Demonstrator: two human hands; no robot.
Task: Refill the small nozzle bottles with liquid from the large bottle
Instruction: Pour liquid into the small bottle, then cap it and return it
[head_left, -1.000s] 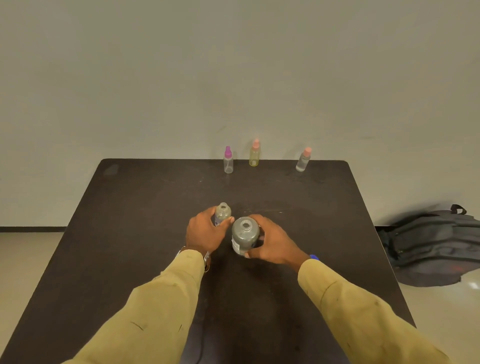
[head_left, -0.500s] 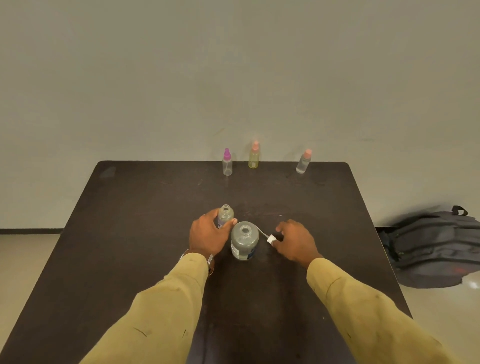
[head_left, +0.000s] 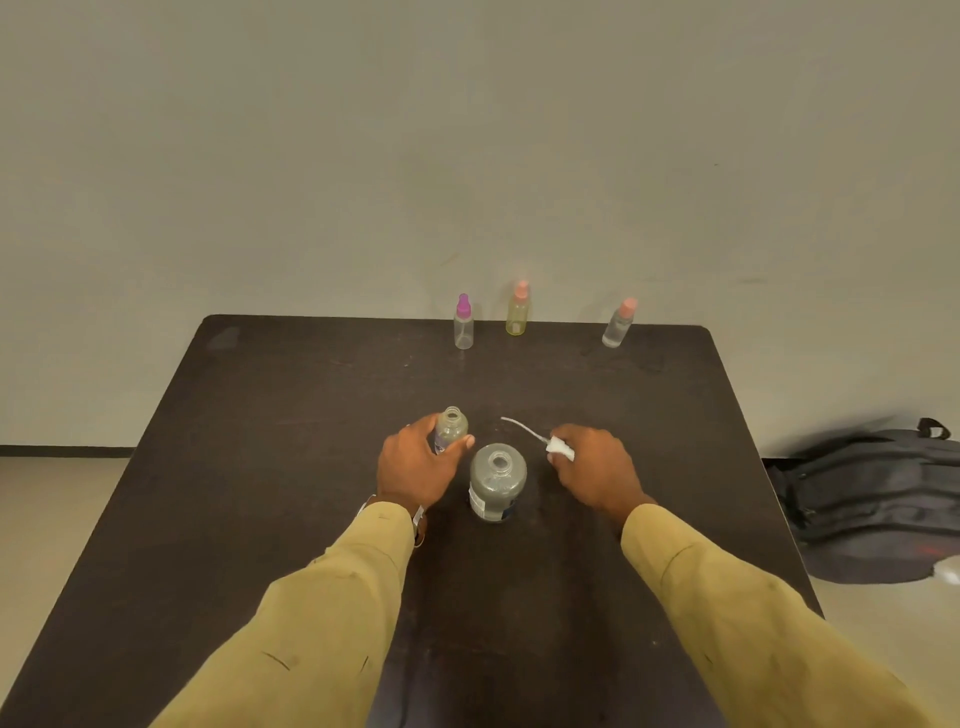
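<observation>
Closely first: left hand (head_left: 415, 473), fingers and thumb curled round the lower body of a small uncapped bottle (head_left: 451, 427). Thumb lies on the bottle's near-right side, and the neck and open mouth stand above the grip. Bottle upright; its base is hidden by the hand, so contact with the table cannot be told.

Right hand (head_left: 592, 475), fingers curled, pinching a white nozzle cap (head_left: 561, 449) at the fingertips. Its thin dip tube (head_left: 519, 426) runs out up and to the left, apart from both bottles. Whether the tube's tip touches the tabletop cannot be told.

Between the two hands, a little nearer the person: large bottle (head_left: 497, 480), upright on the table, mouth open, pale label low on its side. Neither hand touches it; the left thumb is just beside its shoulder. Liquid level not readable.

Outward: both forearms in mustard-yellow sleeves, a band at the left wrist. Dark table (head_left: 260, 467). Along its far edge stand three capped small bottles:
- purple-capped clear bottle (head_left: 463, 323)
- yellowish bottle with peach cap (head_left: 518, 310), near it on the right
- peach-capped clear bottle (head_left: 618, 324), well apart to the right and leaning in this view

On the floor right of the table, a dark backpack (head_left: 872, 499).
</observation>
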